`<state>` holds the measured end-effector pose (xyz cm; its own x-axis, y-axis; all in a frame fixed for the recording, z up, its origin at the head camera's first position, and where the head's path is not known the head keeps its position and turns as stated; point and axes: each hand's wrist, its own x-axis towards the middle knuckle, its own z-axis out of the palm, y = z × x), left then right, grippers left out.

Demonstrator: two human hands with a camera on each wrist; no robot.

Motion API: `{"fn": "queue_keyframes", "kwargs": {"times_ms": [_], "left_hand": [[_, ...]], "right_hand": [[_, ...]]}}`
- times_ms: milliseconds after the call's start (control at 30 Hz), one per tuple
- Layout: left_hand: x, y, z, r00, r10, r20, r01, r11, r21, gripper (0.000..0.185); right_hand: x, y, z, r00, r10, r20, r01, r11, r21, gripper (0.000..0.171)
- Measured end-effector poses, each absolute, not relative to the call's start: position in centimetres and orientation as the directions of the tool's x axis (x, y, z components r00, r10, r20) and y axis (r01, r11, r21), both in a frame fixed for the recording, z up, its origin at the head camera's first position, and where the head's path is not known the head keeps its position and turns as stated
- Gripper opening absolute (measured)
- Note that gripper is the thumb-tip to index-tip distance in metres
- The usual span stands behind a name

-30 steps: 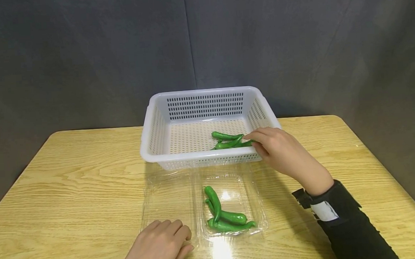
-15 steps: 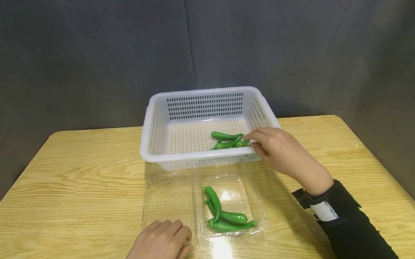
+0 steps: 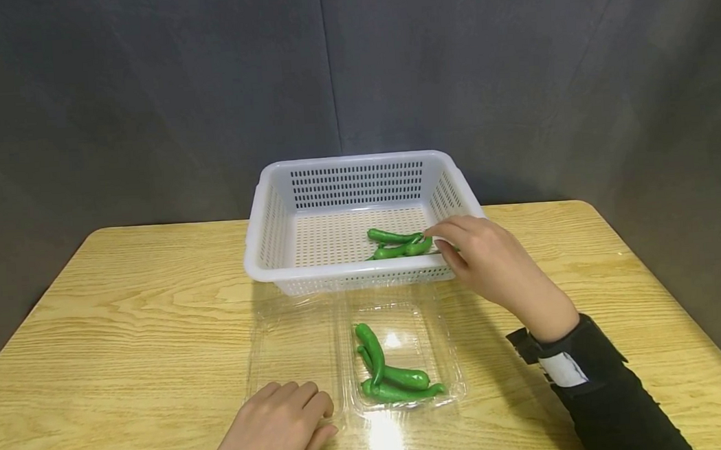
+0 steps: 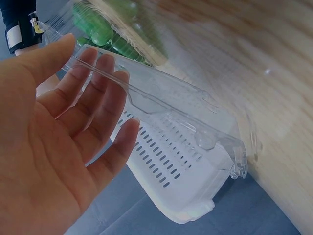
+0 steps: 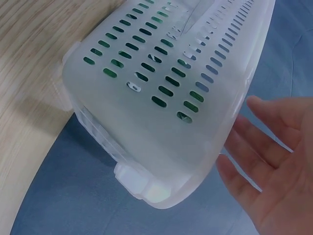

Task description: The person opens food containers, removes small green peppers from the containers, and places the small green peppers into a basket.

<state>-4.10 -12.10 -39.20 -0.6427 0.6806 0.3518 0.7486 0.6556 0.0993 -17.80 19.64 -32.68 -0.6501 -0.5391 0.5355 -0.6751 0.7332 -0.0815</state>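
Observation:
In the head view, my right hand [image 3: 492,255] reaches over the right front of the white basket [image 3: 356,161], its fingertips close to a green chili pepper [image 3: 420,247] among several inside. In the right wrist view the thumb stands apart from the fingers [image 5: 261,147], whose tips are partly behind the basket wall. My left hand [image 3: 280,429] rests at the near edge of the clear plastic lid [image 3: 293,346], with relaxed, gently bent fingers [image 4: 110,107] beside the clear rim. To its right, the clear plastic box [image 3: 412,335] has several green chili peppers [image 3: 402,392] in it.
The basket stands toward the back of the wooden table [image 3: 155,320], with the joined clear lid and box in front of it. A dark grey curtain [image 3: 174,112] hangs behind the table. A black strap [image 3: 575,353] wraps the right wrist.
The chili pepper by my right fingertips has turned and shifted slightly left, its right end now tilted up. The right hand has moved only slightly; the left hand stays put.

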Motion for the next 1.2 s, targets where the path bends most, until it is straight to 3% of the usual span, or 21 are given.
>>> {"fn": "queue_keyframes", "kwargs": {"times_ms": [1200], "left_hand": [[-4.0, -12.1, -39.1, -0.643, 0.682, 0.348, 0.748, 0.656, 0.097, 0.017]], "right_hand": [[-15.1, 17.2, -31.3, -0.561, -0.561, 0.609, -0.711, 0.703, -0.007, 0.019]]}}
